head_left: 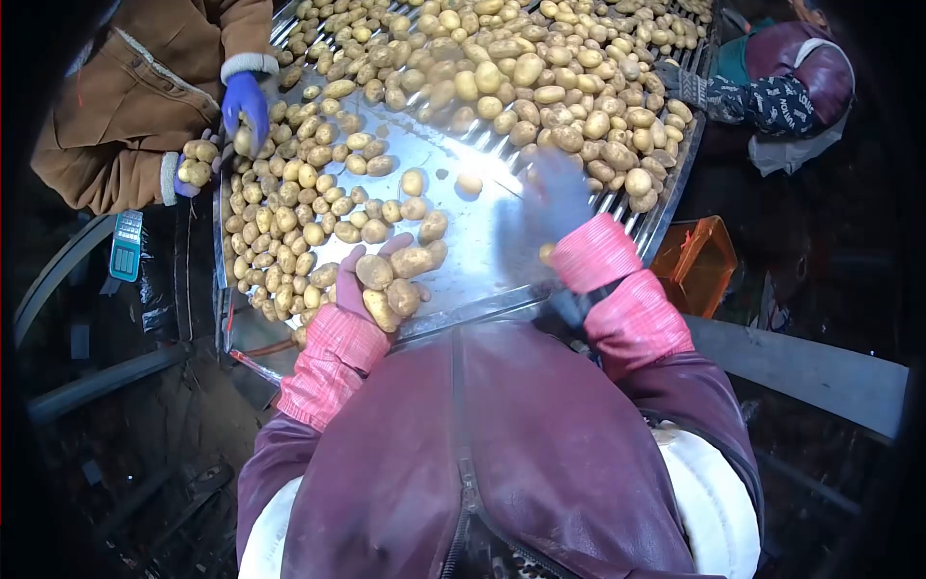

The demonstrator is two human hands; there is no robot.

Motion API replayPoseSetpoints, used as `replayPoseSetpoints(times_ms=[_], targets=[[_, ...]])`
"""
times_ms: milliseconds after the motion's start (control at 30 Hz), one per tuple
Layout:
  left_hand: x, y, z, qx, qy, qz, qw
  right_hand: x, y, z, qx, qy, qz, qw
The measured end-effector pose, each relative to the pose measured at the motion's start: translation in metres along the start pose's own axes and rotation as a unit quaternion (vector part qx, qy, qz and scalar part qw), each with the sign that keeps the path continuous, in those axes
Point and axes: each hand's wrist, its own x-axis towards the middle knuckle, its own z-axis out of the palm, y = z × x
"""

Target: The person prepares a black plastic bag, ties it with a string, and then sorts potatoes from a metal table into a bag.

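Cradling tan oval potatoes, the mauve-gloved left hand faces a potato-strewn silvery metal tray; the grey-gloved right hand blurs, hold unclear.

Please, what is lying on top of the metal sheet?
Many potatoes lie on the metal sheet, crowded along its left side; its middle is mostly bare. What is directly under them cannot be seen.

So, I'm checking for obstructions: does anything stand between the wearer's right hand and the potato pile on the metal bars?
Nothing visible does. The right hand, blurred, is right beside the potato pile, with no other object showing between them. Whether they touch, I can't tell.
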Motion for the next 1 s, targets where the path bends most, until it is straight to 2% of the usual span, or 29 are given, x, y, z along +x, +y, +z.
replayPoseSetpoints(times_ms=[33,100,200,333,367,433,467,533,567,667,700,800,900,1000], targets=[[0.001,0.0,0.0,0.017,0.01,0.005,1.0,0.005,0.027,-0.008,-0.111,-0.008,0.007,0.994],[0.001,-0.002,0.01,0.046,0.044,0.022,0.998,0.0,0.081,0.007,-0.205,-0.066,0.038,0.976],[0.005,0.0,0.008,0.055,0.043,0.016,0.997,0.018,0.064,0.015,-0.234,-0.193,0.15,0.941],[0.006,0.003,0.011,0.061,0.036,-0.011,0.997,0.018,0.07,0.01,-0.151,-0.199,0.164,0.954],[0.004,0.003,0.01,0.061,0.029,-0.021,0.998,0.013,0.076,0.007,-0.008,-0.172,0.181,0.968],[-0.001,0.004,0.009,0.046,0.033,0.01,0.998,0.001,0.09,-0.002,0.273,-0.104,0.2,0.935],[-0.004,0.004,0.006,0.038,0.034,0.021,0.998,0.0,0.078,-0.019,0.361,-0.074,0.254,0.894],[-0.008,0.005,0.002,0.022,0.034,0.042,0.998,-0.003,0.048,-0.065,0.522,-0.012,0.354,0.776],[-0.011,0.005,-0.003,0.017,0.029,0.052,0.998,-0.006,0.037,-0.079,0.532,-0.037,0.365,0.763],[-0.017,0.004,-0.009,0.007,0.032,0.067,0.997,-0.033,0.048,-0.042,0.338,-0.142,0.318,0.874],[-0.019,0.004,-0.01,0.013,0.037,0.068,0.997,-0.035,0.061,-0.022,0.031,-0.219,0.088,0.971],[-0.025,0.001,-0.013,0.024,0.037,0.061,0.997,-0.041,0.014,-0.01,-0.124,-0.253,-0.002,0.96],[-0.031,0.001,-0.015,0.035,0.015,0.052,0.998,-0.025,-0.01,-0.008,-0.168,-0.371,0.012,0.913],[-0.034,-0.001,-0.013,0.038,0.02,0.049,0.998,-0.013,-0.016,-0.01,-0.166,-0.417,0.019,0.893]])
